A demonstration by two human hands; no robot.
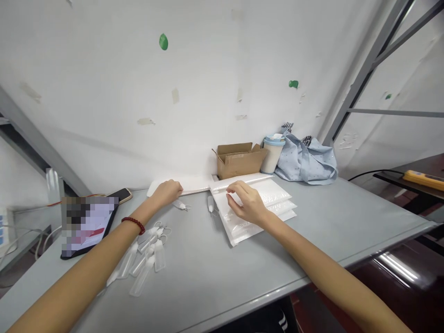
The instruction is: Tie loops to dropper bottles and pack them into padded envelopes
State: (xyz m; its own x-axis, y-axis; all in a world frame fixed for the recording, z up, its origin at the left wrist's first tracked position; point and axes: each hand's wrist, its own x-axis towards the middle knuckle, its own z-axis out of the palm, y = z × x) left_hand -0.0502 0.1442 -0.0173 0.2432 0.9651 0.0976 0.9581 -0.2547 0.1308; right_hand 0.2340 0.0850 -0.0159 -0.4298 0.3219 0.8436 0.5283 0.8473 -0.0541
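My left hand (168,191) is closed, fingers curled under, at the back of the table beside a flat white item (196,190) along the wall. Whatever its fingers may hold is hidden. Over a stack of white bubble mailers (256,203), my right hand (247,201) hovers or rests lightly with fingers bent and a gap between thumb and forefinger; nothing shows in it. Several small translucent plastic pieces with white tops and thin loops (142,277) lie in a heap beside my left forearm. A similar piece (210,203) lies at the mailers' left edge, and another (179,204) below my left hand.
An open cardboard box (241,164), a lidded cup (272,157) and a light blue cloth bag (305,162) stand along the wall. On the left are a tablet (88,229) and a phone (123,194), with cables nearby. A yellow object (423,179) lies at far right.
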